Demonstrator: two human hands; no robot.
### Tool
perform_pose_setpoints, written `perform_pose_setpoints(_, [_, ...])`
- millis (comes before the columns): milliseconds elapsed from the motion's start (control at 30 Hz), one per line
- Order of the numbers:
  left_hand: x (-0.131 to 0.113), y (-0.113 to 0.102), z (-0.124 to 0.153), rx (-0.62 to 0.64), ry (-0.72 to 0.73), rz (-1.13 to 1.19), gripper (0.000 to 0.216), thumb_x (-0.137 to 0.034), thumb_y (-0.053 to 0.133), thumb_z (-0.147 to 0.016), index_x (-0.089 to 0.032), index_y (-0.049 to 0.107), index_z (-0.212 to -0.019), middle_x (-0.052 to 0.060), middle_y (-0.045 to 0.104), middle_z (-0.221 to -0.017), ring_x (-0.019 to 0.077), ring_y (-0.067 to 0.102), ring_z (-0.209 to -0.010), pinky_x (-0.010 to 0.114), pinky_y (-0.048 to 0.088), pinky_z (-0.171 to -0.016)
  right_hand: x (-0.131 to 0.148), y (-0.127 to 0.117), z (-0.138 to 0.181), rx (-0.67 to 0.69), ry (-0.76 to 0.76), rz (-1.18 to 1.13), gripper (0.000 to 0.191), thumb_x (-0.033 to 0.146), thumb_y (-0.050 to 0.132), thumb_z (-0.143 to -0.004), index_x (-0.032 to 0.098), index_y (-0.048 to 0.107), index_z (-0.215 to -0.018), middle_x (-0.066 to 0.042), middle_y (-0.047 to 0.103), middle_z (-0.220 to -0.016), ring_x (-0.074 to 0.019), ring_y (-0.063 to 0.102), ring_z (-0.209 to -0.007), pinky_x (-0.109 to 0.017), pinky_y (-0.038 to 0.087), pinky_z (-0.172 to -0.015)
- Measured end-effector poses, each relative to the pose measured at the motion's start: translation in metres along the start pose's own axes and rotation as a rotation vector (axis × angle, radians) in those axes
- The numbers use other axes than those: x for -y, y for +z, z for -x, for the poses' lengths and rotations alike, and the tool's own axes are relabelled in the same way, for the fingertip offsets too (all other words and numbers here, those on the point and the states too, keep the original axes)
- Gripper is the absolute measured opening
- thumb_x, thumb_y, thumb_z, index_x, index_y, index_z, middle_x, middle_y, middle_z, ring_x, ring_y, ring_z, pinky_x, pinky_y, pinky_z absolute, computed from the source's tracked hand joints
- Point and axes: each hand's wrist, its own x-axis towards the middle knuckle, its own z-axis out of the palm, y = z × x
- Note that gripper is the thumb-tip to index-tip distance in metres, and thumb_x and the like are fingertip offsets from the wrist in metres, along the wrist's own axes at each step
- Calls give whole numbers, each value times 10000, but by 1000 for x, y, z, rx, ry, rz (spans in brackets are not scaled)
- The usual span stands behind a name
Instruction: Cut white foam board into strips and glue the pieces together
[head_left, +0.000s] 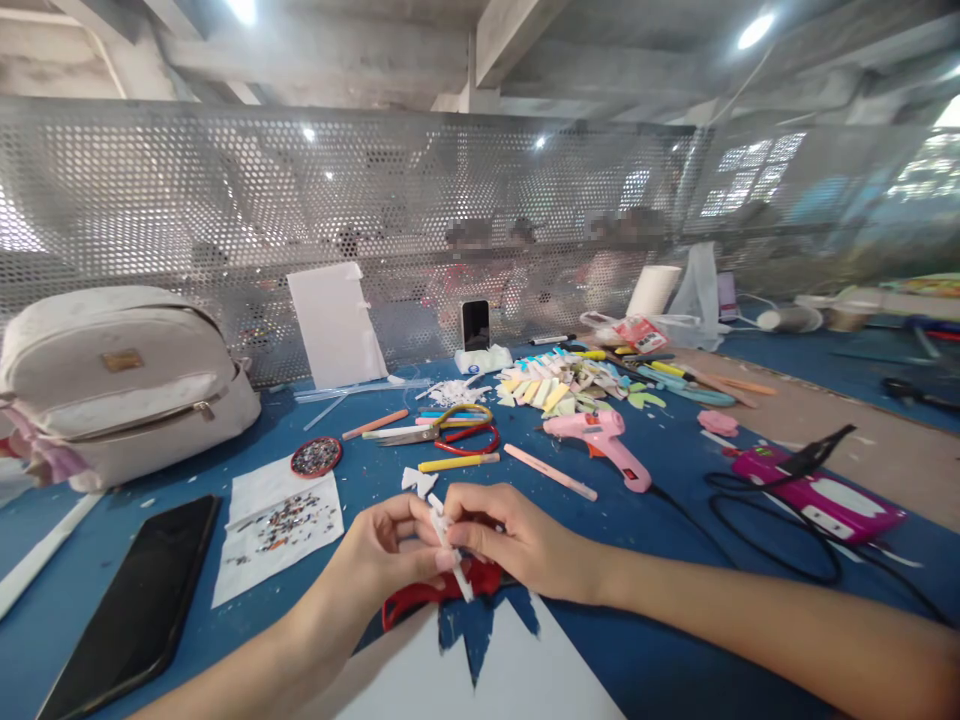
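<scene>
Blue tabletop (675, 450) behind, white strip (439, 519) between left fingers (420, 568) and right fingers (484, 541), both pinching it.

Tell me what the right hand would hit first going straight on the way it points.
Probably the bare left hand, just past the narrow white paper-like strip it touches; depth is unclear.

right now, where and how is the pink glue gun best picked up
Probably by the handle, coming from the near right with the right hand: the glue gun lies on its side, its handle angled toward the near right and its nozzle pointing left. Keep clear of the cord trailing from the handle's end.
</scene>
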Motion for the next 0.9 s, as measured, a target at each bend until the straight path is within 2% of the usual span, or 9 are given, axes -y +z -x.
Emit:
perform_pose_setpoints(100, [-3, -2, 1, 72, -13, 11, 327, -266, 892, -654, -148, 623, -799, -1, 665, -752, 145, 684, -659, 281, 559, -678, -4, -5, -2, 19, 11, -98, 316, 426, 516, -974, 182, 498, -774, 34, 431, -704, -114, 385, -634, -237, 321, -594])
perform_pose_setpoints(167, [-6, -2, 2, 107, -16, 3, 310, -260, 882, -673, -143, 627, -804, 10, 670, -750, 161, 692, -680, 305, 563, -706, -8, -8, -3, -17, 2, -159, 327, 438, 529, -967, 181, 491, -769, 36, 420, -691, -110, 384, -616, -237, 316, -574])
perform_pose_setpoints(300, [-8, 0, 1, 70, -23, -24, 318, -276, 885, -668, -144, 622, -788, -3, 649, -736, 142, 673, -664, 285, 558, -691, -13, -9, -4, -144, 36, -219, 339, 478, 513, -971, 199, 445, -791, 62, 373, -635, -99, 345, -548, -230, 289, -516])
perform_pose_setpoints(433, [-3, -2, -1, 34, -17, -59, 351, -323, 899, -635, -144, 623, -756, -23, 627, -679, 97, 614, -577, 230, 537, -608, -11, -3, -2, -66, 76, -172, 360, 505, 525, -960, 187, 475, -801, 58, 410, -639, -96, 374, -553, -226, 299, -527])
perform_pose_setpoints(633, [-1, -3, -3, 0, -24, -86, 386, -297, 933, -556, -151, 607, -702, -16, 661, -679, 112, 638, -596, 198, 511, -567, -10, -1, -1, 68, 104, -270, 375, 538, 524, -952, 186, 472, -836, 64, 430, -616, -95, 370, -541, -224, 297, -536])
perform_pose_setpoints(800, [4, -6, -8, -33, 50, -94, 404, -205, 956, -483, -149, 595, -655, -19, 679, -612, 95, 614, -524, 192, 498, -536, -11, 1, 0, 34, 74, -217, 353, 509, 542, -953, 183, 480, -833, 63, 437, -619, -94, 380, -543, -223, 293, -535])
perform_pose_setpoints(900, [4, -7, -9, -24, 53, -118, 401, -172, 958, -469, -145, 601, -649, -14, 688, -619, 99, 627, -547, 188, 501, -548, -10, 3, 1, -12, 58, -194, 355, 485, 511, -976, 183, 481, -793, 60, 420, -615, -93, 359, -540, -230, 283, -537])
